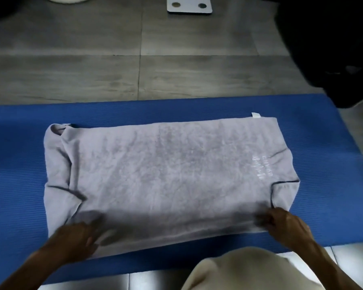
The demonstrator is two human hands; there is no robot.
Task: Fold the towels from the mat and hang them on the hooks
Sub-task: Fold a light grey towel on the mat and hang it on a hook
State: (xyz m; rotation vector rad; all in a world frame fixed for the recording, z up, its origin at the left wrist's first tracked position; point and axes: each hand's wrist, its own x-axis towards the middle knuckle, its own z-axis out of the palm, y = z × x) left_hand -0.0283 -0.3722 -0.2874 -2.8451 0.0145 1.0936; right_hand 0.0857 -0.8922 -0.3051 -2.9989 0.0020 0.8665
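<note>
The right hand [285, 225] pinches the near right edge of the pale grey towel [166, 174], the left hand [78, 237] lies blurred, fingers loosely spread, on its near left edge, the towel spreading away from both across the blue mat [13, 164].

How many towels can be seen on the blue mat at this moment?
1. A grey towel lies spread on the blue mat, with the left hand and right hand at its near edge. Others may be out of view.
</note>
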